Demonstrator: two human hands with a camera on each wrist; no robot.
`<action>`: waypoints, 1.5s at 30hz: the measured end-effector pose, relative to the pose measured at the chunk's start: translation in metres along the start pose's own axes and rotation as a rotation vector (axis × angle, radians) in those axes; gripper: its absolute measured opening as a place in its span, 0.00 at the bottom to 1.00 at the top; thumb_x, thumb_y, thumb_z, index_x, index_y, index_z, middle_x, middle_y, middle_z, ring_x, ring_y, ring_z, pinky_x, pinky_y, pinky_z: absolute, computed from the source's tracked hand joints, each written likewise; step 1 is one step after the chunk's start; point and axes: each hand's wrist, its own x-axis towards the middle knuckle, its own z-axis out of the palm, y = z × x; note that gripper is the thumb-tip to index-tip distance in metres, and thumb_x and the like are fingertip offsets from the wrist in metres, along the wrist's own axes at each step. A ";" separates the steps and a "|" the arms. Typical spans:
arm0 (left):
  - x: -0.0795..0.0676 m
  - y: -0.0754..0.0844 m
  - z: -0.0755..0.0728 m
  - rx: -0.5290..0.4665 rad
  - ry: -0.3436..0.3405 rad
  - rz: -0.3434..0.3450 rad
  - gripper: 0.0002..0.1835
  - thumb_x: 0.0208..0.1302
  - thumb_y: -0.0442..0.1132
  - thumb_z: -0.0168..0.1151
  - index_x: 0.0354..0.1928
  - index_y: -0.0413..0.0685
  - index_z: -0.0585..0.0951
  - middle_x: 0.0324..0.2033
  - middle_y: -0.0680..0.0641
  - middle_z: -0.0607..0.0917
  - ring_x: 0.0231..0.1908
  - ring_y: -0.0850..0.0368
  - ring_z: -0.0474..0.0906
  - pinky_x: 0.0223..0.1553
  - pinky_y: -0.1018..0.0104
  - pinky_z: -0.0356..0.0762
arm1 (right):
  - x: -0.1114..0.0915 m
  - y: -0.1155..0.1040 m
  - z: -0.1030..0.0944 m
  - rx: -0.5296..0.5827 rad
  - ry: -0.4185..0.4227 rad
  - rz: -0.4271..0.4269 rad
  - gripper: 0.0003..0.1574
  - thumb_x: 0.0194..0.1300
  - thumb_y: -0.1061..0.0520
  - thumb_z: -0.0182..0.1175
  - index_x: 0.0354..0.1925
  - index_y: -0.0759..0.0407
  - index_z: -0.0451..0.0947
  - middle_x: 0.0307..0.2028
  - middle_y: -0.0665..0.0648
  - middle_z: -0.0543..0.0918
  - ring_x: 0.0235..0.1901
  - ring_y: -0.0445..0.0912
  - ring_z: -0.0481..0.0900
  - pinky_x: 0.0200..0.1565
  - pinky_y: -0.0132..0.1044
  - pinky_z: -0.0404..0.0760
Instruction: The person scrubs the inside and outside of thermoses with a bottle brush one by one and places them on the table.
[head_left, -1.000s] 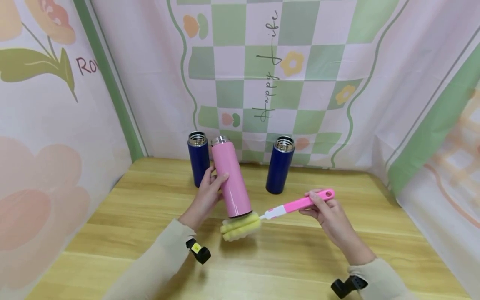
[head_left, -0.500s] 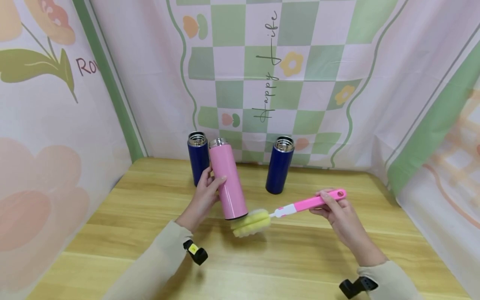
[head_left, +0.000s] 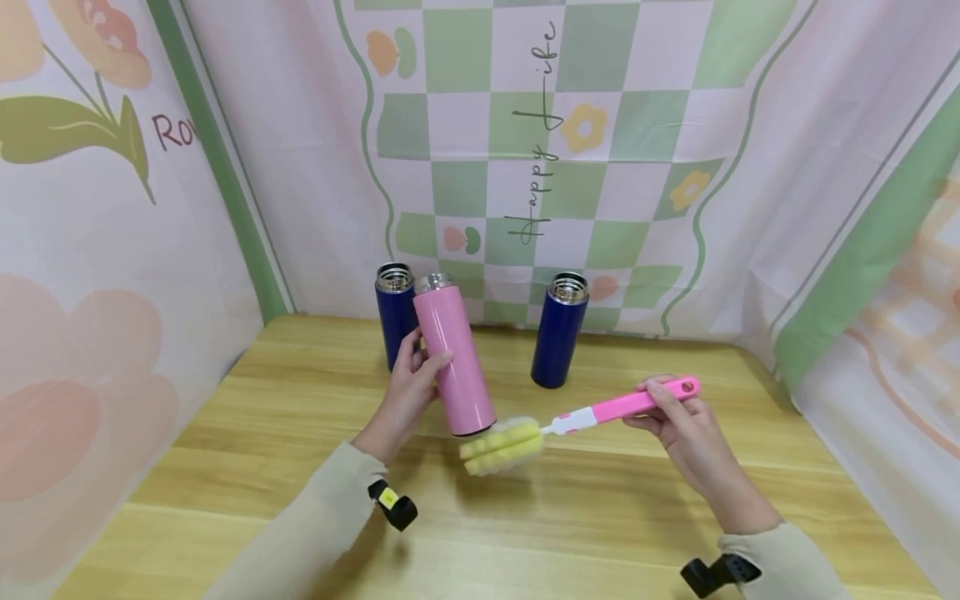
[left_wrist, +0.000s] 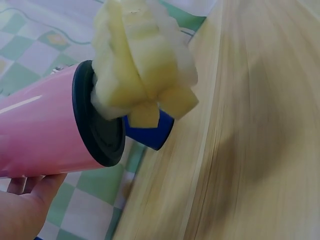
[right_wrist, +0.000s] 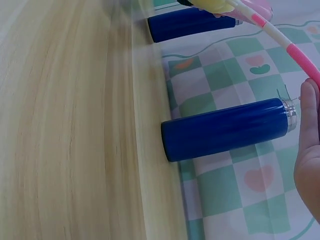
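In my left hand (head_left: 408, 392) is a pink thermos bottle (head_left: 455, 362), gripped round its side and held tilted above the table, its steel mouth up and away. My right hand (head_left: 686, 433) pinches the pink handle of a bottle brush (head_left: 618, 407). The brush's yellow and white sponge head (left_wrist: 145, 55) is at the bottle's dark base (left_wrist: 102, 120), seemingly touching it in the left wrist view. Behind the pink bottle stands a lidless blue thermos bottle (head_left: 394, 312), partly hidden. A second lidless blue thermos bottle (right_wrist: 227, 129) stands upright to the right.
The wooden table (head_left: 300, 400) ends at the back against a hanging cloth (head_left: 517, 183) with green checks. More printed cloth (head_left: 90, 375) hangs along the left side and the right side. A black wrist camera (head_left: 393, 504) sits on the left sleeve.
The right hand and brush have moved to the right, with the sponge head shifting along under the bottle's base. The pink bottle has moved slightly left. Both blue bottles stay put.
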 end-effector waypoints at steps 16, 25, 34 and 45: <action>0.000 0.002 0.014 -0.084 0.015 -0.003 0.39 0.68 0.39 0.61 0.76 0.55 0.53 0.61 0.36 0.70 0.55 0.43 0.75 0.54 0.45 0.77 | 0.006 0.012 0.023 -0.063 -0.002 0.014 0.16 0.80 0.66 0.43 0.47 0.63 0.79 0.41 0.58 0.82 0.44 0.45 0.85 0.48 0.40 0.82; -0.002 0.003 0.012 -0.063 0.002 -0.006 0.39 0.68 0.39 0.62 0.76 0.56 0.53 0.60 0.36 0.71 0.55 0.42 0.75 0.52 0.45 0.78 | 0.006 0.015 0.016 -0.111 0.056 0.036 0.16 0.80 0.64 0.44 0.47 0.62 0.80 0.41 0.58 0.83 0.44 0.46 0.86 0.48 0.40 0.82; -0.002 0.001 0.012 -0.034 0.013 0.004 0.40 0.65 0.35 0.64 0.75 0.56 0.56 0.58 0.37 0.72 0.51 0.44 0.78 0.48 0.49 0.81 | 0.002 0.010 0.007 -0.098 0.055 0.026 0.15 0.80 0.64 0.44 0.47 0.63 0.80 0.41 0.58 0.83 0.43 0.46 0.86 0.48 0.40 0.82; 0.001 -0.004 0.010 0.050 -0.006 -0.007 0.45 0.61 0.38 0.71 0.75 0.58 0.56 0.59 0.39 0.71 0.54 0.43 0.76 0.51 0.51 0.80 | -0.005 0.004 0.002 -0.114 0.076 0.018 0.15 0.80 0.65 0.43 0.47 0.66 0.78 0.41 0.59 0.81 0.43 0.47 0.86 0.47 0.40 0.82</action>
